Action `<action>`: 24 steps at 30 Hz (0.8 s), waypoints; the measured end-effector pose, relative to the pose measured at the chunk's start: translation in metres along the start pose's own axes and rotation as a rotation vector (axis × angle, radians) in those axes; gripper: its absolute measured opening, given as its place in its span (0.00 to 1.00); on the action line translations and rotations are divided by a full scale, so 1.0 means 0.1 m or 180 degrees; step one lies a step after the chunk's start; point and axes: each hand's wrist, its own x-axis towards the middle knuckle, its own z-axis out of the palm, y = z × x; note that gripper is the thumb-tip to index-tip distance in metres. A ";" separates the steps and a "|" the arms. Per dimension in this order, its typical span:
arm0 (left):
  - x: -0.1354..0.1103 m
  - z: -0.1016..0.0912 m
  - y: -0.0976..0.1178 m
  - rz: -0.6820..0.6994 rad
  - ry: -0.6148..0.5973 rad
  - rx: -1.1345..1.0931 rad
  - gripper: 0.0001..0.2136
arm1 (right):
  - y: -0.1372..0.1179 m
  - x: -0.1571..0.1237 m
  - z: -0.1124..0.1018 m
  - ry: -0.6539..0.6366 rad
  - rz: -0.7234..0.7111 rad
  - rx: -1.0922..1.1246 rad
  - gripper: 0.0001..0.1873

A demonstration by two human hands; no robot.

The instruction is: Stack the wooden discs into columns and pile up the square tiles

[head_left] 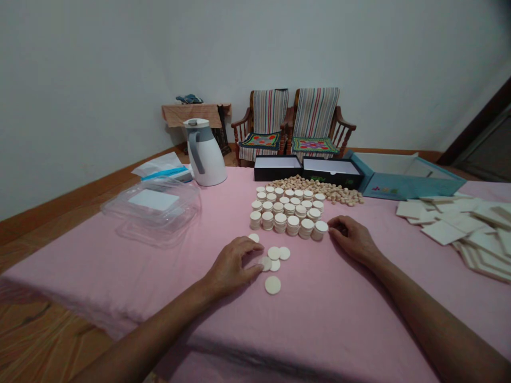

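Observation:
Several loose pale round discs (pixel 273 285) lie flat on the pink cloth in front of me. My left hand (pixel 235 264) reaches in from their left, thumb and fingers apart, with the thumb tip against a disc (pixel 265 263) at the edge of the group. Another disc (pixel 254 238) lies just beyond its fingers, partly covered. Behind them stand rows of stacked discs (pixel 280 220). At the right end of the front row, my right hand (pixel 351 237) rests on the cloth with fingers curled, its fingertips by the last stack (pixel 320 230); what they hold, if anything, is hidden.
Small wooden beads (pixel 319 187) are heaped behind the stacks, before two black boxes (pixel 275 173). A blue box (pixel 411 183) and a pile of thin square boards (pixel 459 229) sit right. Clear plastic containers (pixel 159 213) and a white jug (pixel 207 157) stand left.

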 end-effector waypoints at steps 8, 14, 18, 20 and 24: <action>-0.05 -0.01 0.08 0.0254 -0.0257 -0.0083 0.15 | 0.01 0.00 0.00 -0.0017 0.0034 0.0007 0.09; -0.11 0.01 0.12 0.0427 -0.0368 -0.0009 0.11 | 0.00 -0.01 0.00 -0.0035 -0.0020 0.0013 0.09; -0.04 -0.05 0.05 0.0238 -0.0019 0.0229 0.12 | -0.01 0.00 0.00 -0.0026 0.0047 0.0006 0.09; 0.05 -0.10 -0.02 0.0152 0.0183 0.0339 0.13 | -0.01 0.00 0.00 -0.0022 0.0058 0.0032 0.09; 0.23 -0.12 -0.13 0.0035 0.0321 0.0598 0.09 | 0.01 0.00 0.01 -0.0031 0.0027 0.0088 0.09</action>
